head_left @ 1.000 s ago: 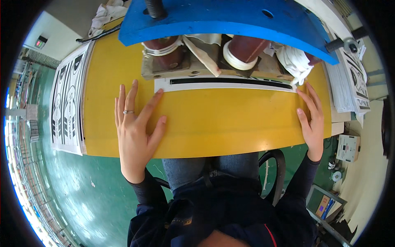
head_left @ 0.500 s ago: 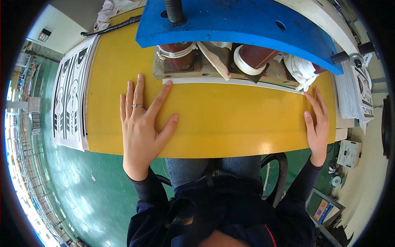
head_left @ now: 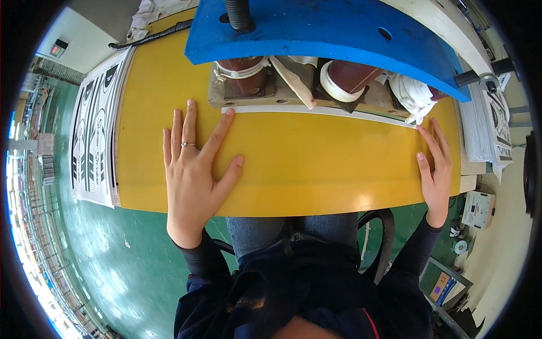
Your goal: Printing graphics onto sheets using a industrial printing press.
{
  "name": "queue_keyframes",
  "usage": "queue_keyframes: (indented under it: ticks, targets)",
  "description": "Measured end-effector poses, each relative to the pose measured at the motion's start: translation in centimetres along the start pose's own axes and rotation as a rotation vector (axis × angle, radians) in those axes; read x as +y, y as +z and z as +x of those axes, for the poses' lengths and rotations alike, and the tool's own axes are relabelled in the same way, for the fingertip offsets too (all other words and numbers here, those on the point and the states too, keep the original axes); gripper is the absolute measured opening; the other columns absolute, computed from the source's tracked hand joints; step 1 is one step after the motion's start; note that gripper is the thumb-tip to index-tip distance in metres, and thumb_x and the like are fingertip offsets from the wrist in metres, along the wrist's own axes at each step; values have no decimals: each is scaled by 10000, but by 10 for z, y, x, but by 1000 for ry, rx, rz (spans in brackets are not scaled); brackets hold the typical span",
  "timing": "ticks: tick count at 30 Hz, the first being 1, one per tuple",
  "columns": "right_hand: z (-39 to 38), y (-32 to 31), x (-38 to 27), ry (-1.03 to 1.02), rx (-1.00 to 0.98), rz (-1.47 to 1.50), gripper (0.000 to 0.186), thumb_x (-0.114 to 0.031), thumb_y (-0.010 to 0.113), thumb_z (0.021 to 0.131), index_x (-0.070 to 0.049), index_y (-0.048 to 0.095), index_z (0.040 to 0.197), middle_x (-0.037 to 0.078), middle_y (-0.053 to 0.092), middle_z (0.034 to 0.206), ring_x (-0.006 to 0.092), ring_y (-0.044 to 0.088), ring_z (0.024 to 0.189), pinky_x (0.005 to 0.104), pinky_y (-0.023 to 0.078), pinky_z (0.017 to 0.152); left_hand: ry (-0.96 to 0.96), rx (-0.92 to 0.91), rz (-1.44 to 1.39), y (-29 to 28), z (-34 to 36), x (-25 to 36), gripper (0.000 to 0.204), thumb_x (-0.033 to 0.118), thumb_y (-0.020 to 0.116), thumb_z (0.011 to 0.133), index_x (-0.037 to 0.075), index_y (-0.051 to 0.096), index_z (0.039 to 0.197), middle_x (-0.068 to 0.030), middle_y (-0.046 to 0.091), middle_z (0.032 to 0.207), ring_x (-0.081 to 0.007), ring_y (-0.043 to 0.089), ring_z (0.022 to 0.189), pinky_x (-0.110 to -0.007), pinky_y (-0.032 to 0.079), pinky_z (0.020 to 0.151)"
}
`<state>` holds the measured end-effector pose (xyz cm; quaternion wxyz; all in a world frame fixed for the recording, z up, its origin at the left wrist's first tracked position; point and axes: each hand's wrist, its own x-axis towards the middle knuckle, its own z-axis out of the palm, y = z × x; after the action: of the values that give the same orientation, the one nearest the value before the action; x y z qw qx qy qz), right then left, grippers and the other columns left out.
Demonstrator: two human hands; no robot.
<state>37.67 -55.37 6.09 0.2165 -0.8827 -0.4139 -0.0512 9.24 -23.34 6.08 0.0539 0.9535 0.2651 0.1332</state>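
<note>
My left hand (head_left: 195, 164) lies flat on the yellow table (head_left: 305, 175), fingers spread, a ring on one finger. Its index fingertip touches the left end of a narrow white strip (head_left: 316, 112), which looks like a sheet's edge. My right hand (head_left: 435, 175) rests at the strip's other end, fingers stretched out, a fingertip at its corner. The rest of the sheet is hidden under the metal base (head_left: 226, 95) of a machine. Above that base hangs a thick blue plate (head_left: 316, 34). Brown cylinders (head_left: 351, 76) with white wrappings stand between plate and base.
Printed black-and-white sheets (head_left: 97, 135) are stacked at the table's left side. Another stack of sheets (head_left: 480, 130) stands at the right. A black cable (head_left: 152, 38) runs along the far left, near white cloth (head_left: 158, 14). A chair arm (head_left: 384, 243) is beside my lap.
Both hands stay in place, with the fingertips still at the white strip. Only a very slight shift of the view shows. The machine looks the same.
</note>
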Motion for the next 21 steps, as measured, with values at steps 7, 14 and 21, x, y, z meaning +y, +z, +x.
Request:
queue_keyframes:
  ticks: [7,14,21]
  targets:
    - [0,2,-1,13,11,16,425,-289,582,997,-129,644,1386,209,468,1552,388,445,1435,451,360,1167,8,19,-19,0,0,0,600,382,647,889,307,569,1479,-249,357,1612,-482,328,1477,-578,222,1215]
    - [1,1,-3,21,6,1,426,-289,582,998,-124,643,1386,210,470,1550,385,445,1437,449,363,1166,12,31,-26,1,0,-1,596,378,657,882,301,580,1468,-240,374,1605,-469,336,1478,-580,230,1214]
    - [0,0,-1,-12,3,3,440,-270,607,973,-140,646,1392,196,469,1554,380,445,1438,444,365,1166,9,36,-38,1,0,-1,603,370,660,881,299,575,1474,-244,370,1606,-463,332,1484,-583,222,1218]
